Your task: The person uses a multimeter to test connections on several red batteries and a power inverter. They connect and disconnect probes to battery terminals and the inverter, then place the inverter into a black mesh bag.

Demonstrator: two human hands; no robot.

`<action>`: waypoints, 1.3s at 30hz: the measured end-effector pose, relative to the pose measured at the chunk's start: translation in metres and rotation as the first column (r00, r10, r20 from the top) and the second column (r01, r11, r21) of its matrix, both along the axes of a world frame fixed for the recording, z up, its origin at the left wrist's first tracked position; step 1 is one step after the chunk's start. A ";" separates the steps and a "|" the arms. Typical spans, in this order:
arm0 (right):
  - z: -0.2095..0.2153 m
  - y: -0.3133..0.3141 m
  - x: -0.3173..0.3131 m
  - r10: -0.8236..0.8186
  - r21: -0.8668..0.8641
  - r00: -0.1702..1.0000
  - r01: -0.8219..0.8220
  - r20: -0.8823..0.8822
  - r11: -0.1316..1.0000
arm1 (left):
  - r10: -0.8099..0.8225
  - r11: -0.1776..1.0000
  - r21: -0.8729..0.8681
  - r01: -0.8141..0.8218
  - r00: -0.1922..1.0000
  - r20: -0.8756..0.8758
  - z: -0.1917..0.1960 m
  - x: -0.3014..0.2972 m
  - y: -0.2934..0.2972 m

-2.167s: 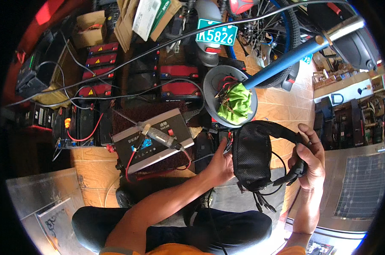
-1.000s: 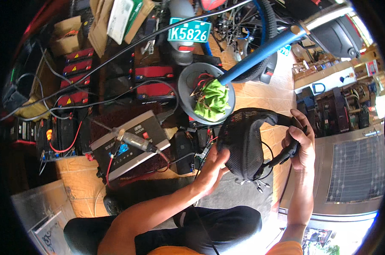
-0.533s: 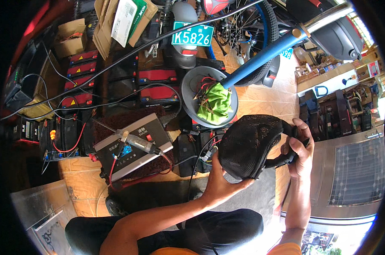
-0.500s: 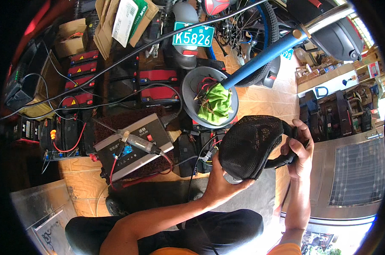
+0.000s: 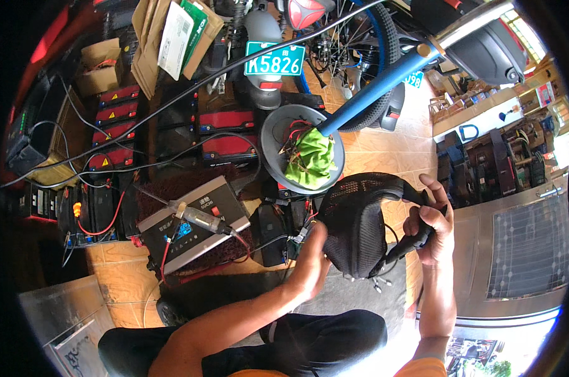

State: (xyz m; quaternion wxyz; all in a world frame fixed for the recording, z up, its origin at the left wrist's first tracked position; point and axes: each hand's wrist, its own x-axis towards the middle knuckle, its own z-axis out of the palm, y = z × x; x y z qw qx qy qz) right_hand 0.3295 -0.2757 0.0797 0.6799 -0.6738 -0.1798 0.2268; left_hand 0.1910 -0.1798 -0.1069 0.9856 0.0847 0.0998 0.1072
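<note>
A person sits on a tan tiled floor [image 5: 372, 151] of a cluttered repair shop, viewed from above. Along the floor's far edge stand rows of black and red rectangular batteries [image 5: 224, 122] beside a parked scooter.

Held above the person's lap, near the floor's right side, is a black mesh-covered padded seat cover [image 5: 360, 223]. Compared with two seconds ago it has been turned, so its rounded mesh face now looks upward; the work appears to be fitting or adjusting the cover.

Left of it lies a grey box-shaped battery charger [image 5: 193, 220] with red leads. Beyond it sits a grey round bowl [image 5: 275, 135] holding a crumpled green cloth [image 5: 312, 160], with a blue metal tube [image 5: 378, 81] slanting above.

The left hand [image 5: 309, 261] reaches forward, palm pressed flat against the cover's left edge, fingers hidden behind it. The right hand [image 5: 432, 226] is raised, fingers curled tightly around the cover's black strap.
</note>
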 end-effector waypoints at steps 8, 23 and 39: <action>0.012 -0.001 -0.005 0.063 0.047 0.997 -0.060 -0.053 0.997 | -0.263 0.899 -0.292 0.326 0.936 0.234 -0.003 0.002 0.009; 0.002 -0.012 0.007 0.051 -0.134 0.995 -0.062 -0.084 0.989 | -0.207 0.969 -0.110 0.220 0.971 0.119 -0.002 -0.004 -0.010; -0.001 -0.004 0.009 0.066 -0.205 0.996 -0.077 -0.062 0.976 | -0.162 0.978 -0.130 0.164 0.986 0.025 0.017 -0.002 -0.013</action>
